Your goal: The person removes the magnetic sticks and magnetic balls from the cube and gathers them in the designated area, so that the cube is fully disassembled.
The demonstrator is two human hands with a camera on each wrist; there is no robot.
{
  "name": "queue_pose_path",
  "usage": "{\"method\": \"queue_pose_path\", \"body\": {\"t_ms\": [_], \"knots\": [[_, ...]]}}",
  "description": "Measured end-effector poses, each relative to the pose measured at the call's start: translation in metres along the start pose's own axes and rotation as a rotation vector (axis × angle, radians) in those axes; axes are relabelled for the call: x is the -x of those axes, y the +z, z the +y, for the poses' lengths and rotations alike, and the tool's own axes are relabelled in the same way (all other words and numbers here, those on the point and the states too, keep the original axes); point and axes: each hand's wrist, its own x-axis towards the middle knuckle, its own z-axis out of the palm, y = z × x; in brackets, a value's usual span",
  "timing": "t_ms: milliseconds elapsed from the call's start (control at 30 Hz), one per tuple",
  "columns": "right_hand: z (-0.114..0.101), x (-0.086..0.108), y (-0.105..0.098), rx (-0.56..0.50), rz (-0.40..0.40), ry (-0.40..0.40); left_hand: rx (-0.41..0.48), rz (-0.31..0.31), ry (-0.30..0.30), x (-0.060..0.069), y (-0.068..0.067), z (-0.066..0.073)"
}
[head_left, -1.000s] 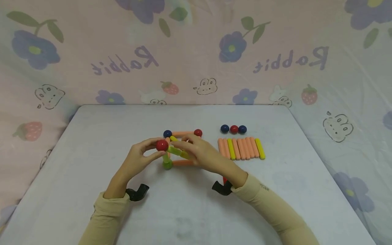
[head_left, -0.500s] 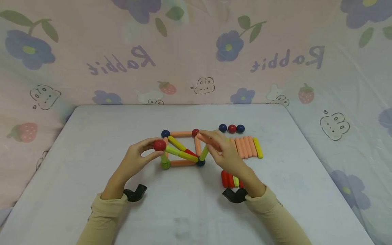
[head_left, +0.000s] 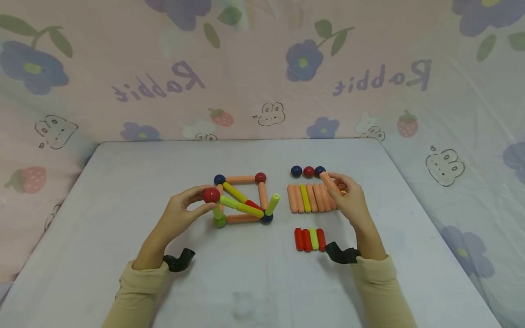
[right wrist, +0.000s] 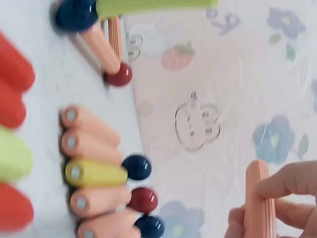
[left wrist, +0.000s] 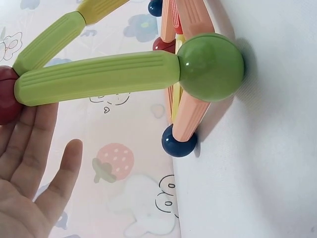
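My left hand (head_left: pixel 182 214) holds a red ball (head_left: pixel 211 195) at the raised top corner of a frame of magnetic sticks and balls. From that ball a green stick (left wrist: pixel 99 77) runs down to a green ball (left wrist: pixel 212 67). A green and a yellow stick (head_left: pixel 250 210) slope from it to a dark blue ball (head_left: pixel 266 217), where another green stick (head_left: pixel 272 205) stands tilted. Over on the right, my right hand (head_left: pixel 350 198) pinches a peach stick (right wrist: pixel 257 198), lifted and apart from the loose balls in the right wrist view.
Behind the stick row are two dark blue balls (head_left: pixel 296 171) and a red ball (head_left: pixel 309 171). Several peach sticks (head_left: pixel 292 198) and a yellow one (head_left: pixel 305 198) lie side by side below them. Nearer are red sticks (head_left: pixel 299 239) and a green one (head_left: pixel 313 239).
My right hand has moved right, from the frame to above the loose stick row, carrying the peach stick. My left hand stays at the red ball.
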Motion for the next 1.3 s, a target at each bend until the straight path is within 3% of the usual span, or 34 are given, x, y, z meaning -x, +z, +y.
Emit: {"method": "queue_pose_path", "body": {"t_ms": [200, 533, 667, 1000, 1133, 1300], "knots": [[0.03, -0.013, -0.012, 0.054, 0.099, 0.119, 0.01, 0.0, -0.001, 0.001, 0.0, -0.001], [0.069, -0.022, -0.016, 0.148, 0.148, 0.313, 0.027, -0.013, -0.013, 0.002, -0.001, 0.0], [0.08, -0.025, -0.016, 0.194, 0.137, 0.339, 0.025, -0.013, -0.015, 0.002, -0.001, 0.0], [0.08, -0.029, -0.018, 0.253, 0.054, 0.315, -0.003, -0.008, -0.014, 0.002, 0.001, -0.001], [0.063, -0.025, -0.017, 0.296, 0.065, 0.254, 0.007, -0.005, -0.009, 0.001, 0.001, -0.001], [0.029, -0.017, -0.007, 0.234, 0.017, 0.11, 0.015, -0.001, -0.009, 0.002, 0.0, 0.001]]}}
